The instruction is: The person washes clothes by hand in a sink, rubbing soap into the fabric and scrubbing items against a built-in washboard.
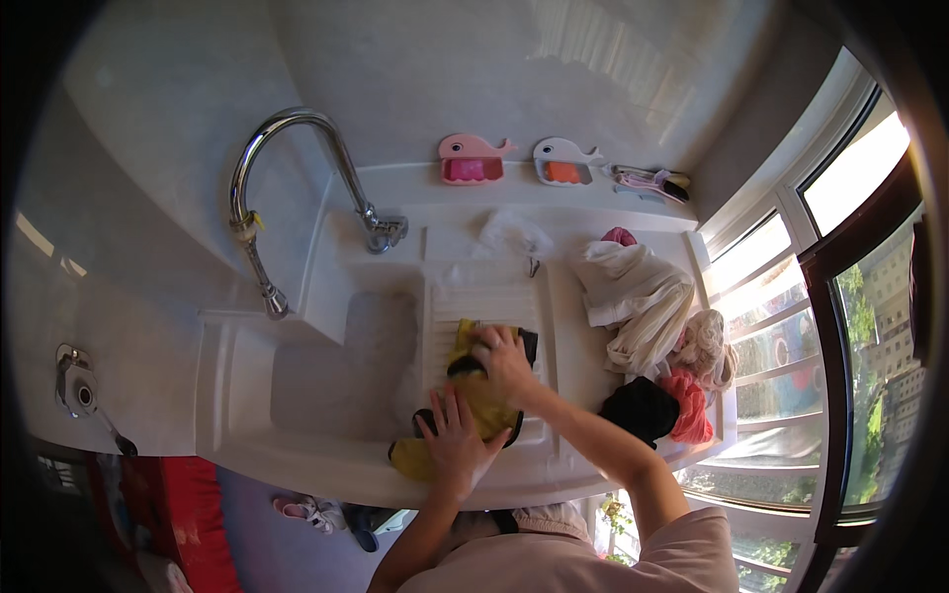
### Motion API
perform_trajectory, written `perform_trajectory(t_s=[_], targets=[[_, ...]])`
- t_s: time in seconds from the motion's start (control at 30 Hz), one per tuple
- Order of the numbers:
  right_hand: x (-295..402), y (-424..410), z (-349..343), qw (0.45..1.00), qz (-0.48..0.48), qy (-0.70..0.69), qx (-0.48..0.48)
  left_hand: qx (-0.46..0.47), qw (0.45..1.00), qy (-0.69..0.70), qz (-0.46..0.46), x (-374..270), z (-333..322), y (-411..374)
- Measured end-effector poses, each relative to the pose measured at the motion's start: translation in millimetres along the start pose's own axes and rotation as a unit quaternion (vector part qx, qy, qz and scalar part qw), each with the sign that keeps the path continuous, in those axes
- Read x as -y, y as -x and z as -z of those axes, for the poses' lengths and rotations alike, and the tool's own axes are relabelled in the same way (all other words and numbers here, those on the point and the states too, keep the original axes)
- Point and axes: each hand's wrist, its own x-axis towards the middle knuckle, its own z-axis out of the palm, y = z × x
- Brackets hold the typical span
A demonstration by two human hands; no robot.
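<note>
A yellow garment with black trim (482,404) lies bunched over the ribbed washboard (485,300) of a white laundry sink, and one yellow end hangs onto the front rim. With fingers spread, my left hand (458,442) presses flat on its near part. Higher up, my right hand (508,365) rests on the cloth with bent fingers, slightly blurred. Whether anything is under those fingers is hidden. Left of the washboard is the sink basin (348,370), which seems to hold cloudy water.
A chrome gooseneck faucet (245,178) arches over the basin. Heaped on the right are white clothes (637,289), a black cloth (641,409) and a coral cloth (687,406). Pink (471,163) and white (563,164) whale soap dishes, plus several brushes (652,181), line the back ledge.
</note>
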Motion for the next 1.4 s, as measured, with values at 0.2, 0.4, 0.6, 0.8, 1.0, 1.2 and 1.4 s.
perform_trajectory(t_s=[0.2, 0.4, 0.6, 0.8, 1.0, 1.2, 1.4], targets=[[-28.6, 8.3, -27.2, 0.978, 0.201, -0.009, 0.049, 0.031, 0.999, 0.021, 0.022, -2.0, -5.6, 2.3], [-77.0, -79.3, -24.3, 0.993, 0.047, 0.079, -0.079, -0.023, 1.0, 0.015, 0.004, -3.8, -7.9, -0.4], [6.7, 39.7, -8.1, 0.992, 0.124, 0.01, -0.02, -0.008, 1.0, 0.026, 0.015, -2.1, 1.8, 2.6], [-66.3, -65.2, -29.7, 0.99, 0.024, 0.136, 0.009, 0.007, 1.0, 0.025, 0.007, -4.0, -1.8, 1.7], [-18.8, -57.3, -14.8, 0.983, 0.141, 0.104, -0.062, 0.006, 1.0, 0.027, 0.013, -1.0, 3.7, -2.1], [18.9, 34.1, -23.7, 0.983, 0.173, 0.039, -0.04, 0.061, 0.998, 0.007, -0.014, 3.3, -0.5, -2.6], [-33.6, -59.9, -33.5, 0.989, 0.042, 0.128, -0.063, -0.008, 0.981, 0.178, -0.076, 29.6, -19.0, 8.6]])
